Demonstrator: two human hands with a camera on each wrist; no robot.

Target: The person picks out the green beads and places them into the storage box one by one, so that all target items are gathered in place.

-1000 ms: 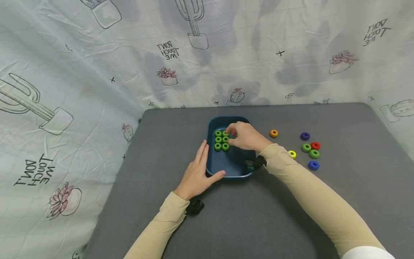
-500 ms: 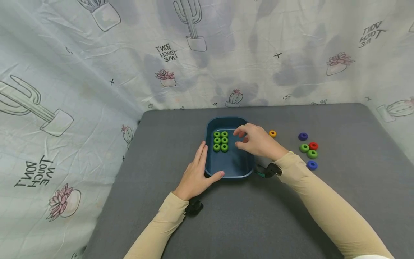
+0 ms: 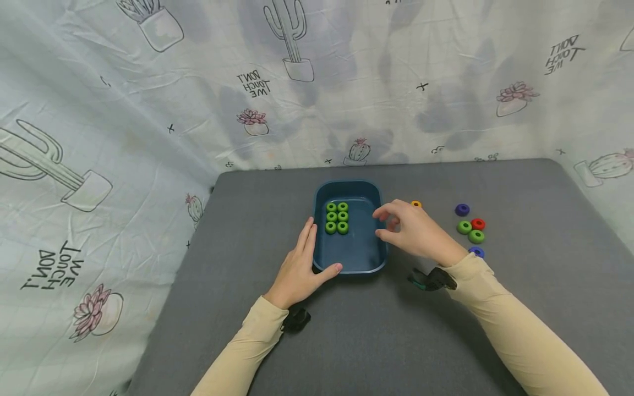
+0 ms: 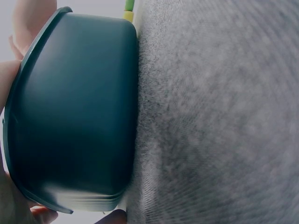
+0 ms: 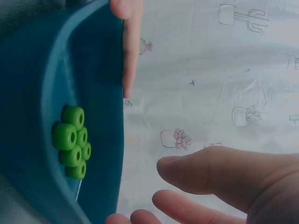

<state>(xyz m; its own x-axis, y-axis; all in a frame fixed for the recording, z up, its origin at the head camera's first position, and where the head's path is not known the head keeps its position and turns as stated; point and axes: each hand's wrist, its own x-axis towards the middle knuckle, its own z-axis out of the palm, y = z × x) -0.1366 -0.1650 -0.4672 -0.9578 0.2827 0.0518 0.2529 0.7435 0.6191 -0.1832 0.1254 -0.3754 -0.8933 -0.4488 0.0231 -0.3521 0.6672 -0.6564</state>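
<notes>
A dark blue tray (image 3: 359, 256) lies on the grey table, holding several green beads (image 3: 343, 217) in two columns of three at its left side. My left hand (image 3: 299, 270) rests against the tray's left wall with straight fingers, its thumb by the near left corner. Over the right rim hangs my right hand (image 3: 416, 231), its fingers loosely bent and apart. Nothing sits between the right thumb (image 5: 201, 170) and fingertips in the right wrist view.
Right of the tray lie more beads: purple (image 3: 462, 209), red (image 3: 477, 224), two green ones (image 3: 470, 231), a blue one (image 3: 476, 252) and an orange one (image 3: 416, 204) partly behind my right hand. A patterned cloth (image 3: 337, 121) hangs behind the table.
My right hand has come away from the green beads and moved right to the tray's edge, its fingers parting. The yellow bead is now hidden in the head view. My left hand has stayed put.
</notes>
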